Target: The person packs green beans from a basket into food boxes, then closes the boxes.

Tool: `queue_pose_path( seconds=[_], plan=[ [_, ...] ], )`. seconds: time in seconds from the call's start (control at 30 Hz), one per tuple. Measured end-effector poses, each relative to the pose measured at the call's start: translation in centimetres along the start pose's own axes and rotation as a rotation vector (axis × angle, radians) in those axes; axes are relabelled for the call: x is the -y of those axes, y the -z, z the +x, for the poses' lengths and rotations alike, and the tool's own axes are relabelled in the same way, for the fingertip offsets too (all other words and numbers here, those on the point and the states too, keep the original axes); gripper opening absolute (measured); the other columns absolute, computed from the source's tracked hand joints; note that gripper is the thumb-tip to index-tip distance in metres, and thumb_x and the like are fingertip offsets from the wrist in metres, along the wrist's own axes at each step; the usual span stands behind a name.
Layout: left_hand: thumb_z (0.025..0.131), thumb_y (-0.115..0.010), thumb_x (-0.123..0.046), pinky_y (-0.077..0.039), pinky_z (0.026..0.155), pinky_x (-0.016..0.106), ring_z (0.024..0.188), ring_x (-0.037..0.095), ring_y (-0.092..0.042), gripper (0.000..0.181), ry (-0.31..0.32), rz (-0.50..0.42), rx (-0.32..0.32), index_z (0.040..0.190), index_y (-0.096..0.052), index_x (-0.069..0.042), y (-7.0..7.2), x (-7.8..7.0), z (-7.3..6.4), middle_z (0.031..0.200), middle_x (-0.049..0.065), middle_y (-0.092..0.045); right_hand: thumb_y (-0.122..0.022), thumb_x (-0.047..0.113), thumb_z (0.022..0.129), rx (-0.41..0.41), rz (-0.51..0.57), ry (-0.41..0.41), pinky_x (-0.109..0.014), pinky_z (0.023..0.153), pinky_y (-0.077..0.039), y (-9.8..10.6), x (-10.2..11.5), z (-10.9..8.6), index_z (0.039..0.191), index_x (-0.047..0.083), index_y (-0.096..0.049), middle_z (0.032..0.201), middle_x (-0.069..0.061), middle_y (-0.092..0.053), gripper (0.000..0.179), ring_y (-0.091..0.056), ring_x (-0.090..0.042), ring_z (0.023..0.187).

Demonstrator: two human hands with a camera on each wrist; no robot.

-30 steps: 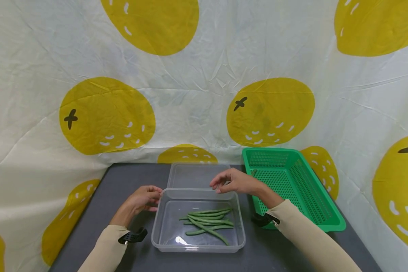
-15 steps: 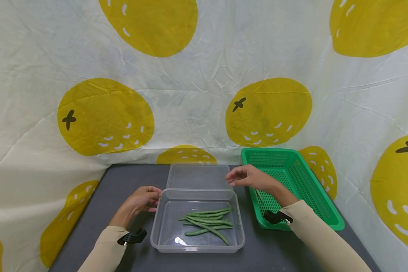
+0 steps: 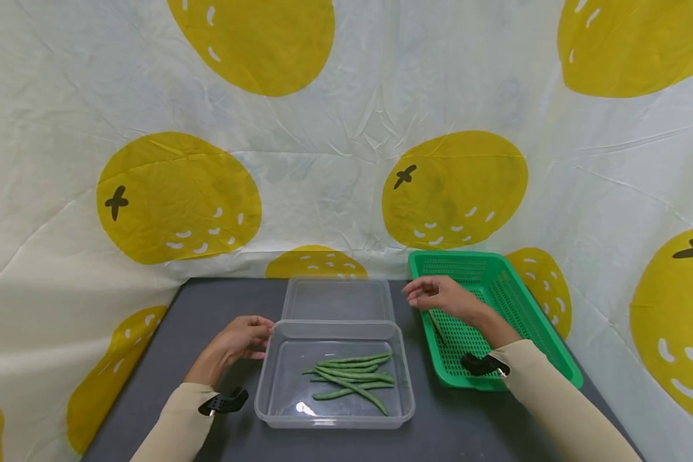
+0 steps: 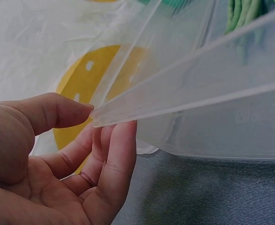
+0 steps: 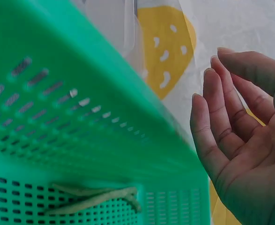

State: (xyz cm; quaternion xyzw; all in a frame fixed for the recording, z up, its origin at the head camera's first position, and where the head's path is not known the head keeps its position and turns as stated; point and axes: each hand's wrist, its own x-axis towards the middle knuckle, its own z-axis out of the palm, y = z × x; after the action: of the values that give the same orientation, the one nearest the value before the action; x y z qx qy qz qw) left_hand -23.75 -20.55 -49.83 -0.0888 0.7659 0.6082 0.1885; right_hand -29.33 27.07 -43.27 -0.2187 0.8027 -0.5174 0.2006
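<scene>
Several beans (image 3: 352, 378): they lie in a loose, crossed pile on the floor of the clear box (image 3: 335, 423), more to its right side. The left hand (image 3: 239, 338) is to the left of them and farther out; the right hand (image 3: 447, 301) is to the right and also farther out. Both are apart from the pile.
Box corner: the left hand grasps it at the far left, with the thumb on the upper side of the rim and the fingertips under it.
Green basket (image 3: 520, 314): it stands to the right of the box. The right hand is over its left rim, released, with the fingers softly bent.
Basket floor: other beans (image 5: 92, 200), at least two, lie beside the left wall, lower than the right hand.
Lid (image 3: 341, 298): it lies flat just behind the box, between the two hands but beyond the pile.
Table (image 3: 173, 350): dark grey, under all these things.
Both wrists: each has a black strap (image 3: 225, 402) beside a beige sleeve (image 3: 176, 417).
Cloth (image 3: 323, 179): white with big yellow fruits, behind the table.
</scene>
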Motion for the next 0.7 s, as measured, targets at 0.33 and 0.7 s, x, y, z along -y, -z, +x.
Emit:
queue_pose_path(
  seconds=[0.33,0.7],
  plan=[
    [0.095,-0.063,-0.009,-0.061,0.07,0.041,0.08,0.022,-0.066,0.027,-0.004,-0.011,0.008,0.118,-0.062,0.006,0.1,-0.1,-0.1,0.099,0.014,-0.069,-0.065,0.016,0.1,-0.122,-0.034,-0.051,-0.054,0.097,-0.052,1.8,-1.9,-0.4,0.139,-0.001,-0.054,0.118,-0.024,-0.063,0.044,-0.063,-0.04,0.109],
    [0.095,-0.063,-0.01,-0.061,0.07,0.04,0.081,0.023,-0.066,0.029,-0.003,-0.006,0.007,0.12,-0.062,0.006,0.1,0.1,0.0,0.104,0.019,-0.068,-0.064,0.014,0.1,-0.176,-0.042,-0.132,-0.055,0.101,-0.05,2.9,-3.9,-0.4,0.142,-0.002,-0.051,0.125,-0.028,-0.061,0.047,-0.059,-0.046,0.118]
  ],
)
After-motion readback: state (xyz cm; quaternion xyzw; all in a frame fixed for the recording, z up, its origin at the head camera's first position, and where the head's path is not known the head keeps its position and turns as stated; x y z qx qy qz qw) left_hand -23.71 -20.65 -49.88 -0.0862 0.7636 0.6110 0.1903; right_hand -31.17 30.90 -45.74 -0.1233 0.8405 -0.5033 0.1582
